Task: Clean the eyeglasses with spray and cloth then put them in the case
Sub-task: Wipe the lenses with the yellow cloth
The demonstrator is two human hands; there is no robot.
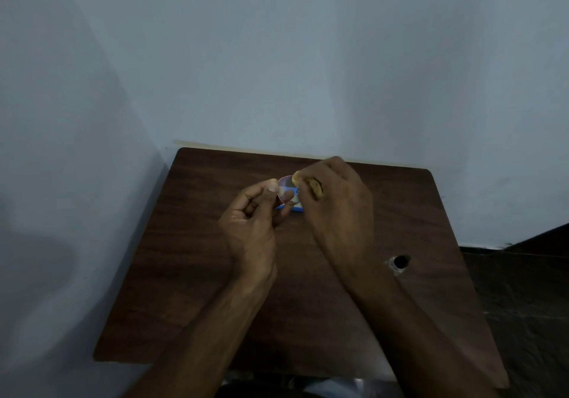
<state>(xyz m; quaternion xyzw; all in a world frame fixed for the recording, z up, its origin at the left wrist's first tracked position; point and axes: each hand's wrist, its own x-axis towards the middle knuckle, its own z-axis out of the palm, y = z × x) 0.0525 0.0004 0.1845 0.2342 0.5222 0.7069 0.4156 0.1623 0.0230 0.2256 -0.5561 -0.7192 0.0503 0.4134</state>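
**A:** Both hands are up over the table [197, 274], close together, with the glasses [285, 188] between them. Only one round lens shows clearly.

**B:** The left hand [251, 222] is curled, thumb and fingertips pinched on the near edge of that lens. It's a closed grip.

**A:** The right hand [334, 209] is bunched into a fist around a tan cloth [314, 185], which peeks out between the fingers and presses against the far side of the lens.

**B:** The rest of the frame is hidden behind the hands.

**A:** Just under the lens there's a strip of blue [295, 208], lying on the wood. I can't tell what it is.

**B:** Off to the right there's a round hole [401, 261] in the tabletop, well clear of the hands.
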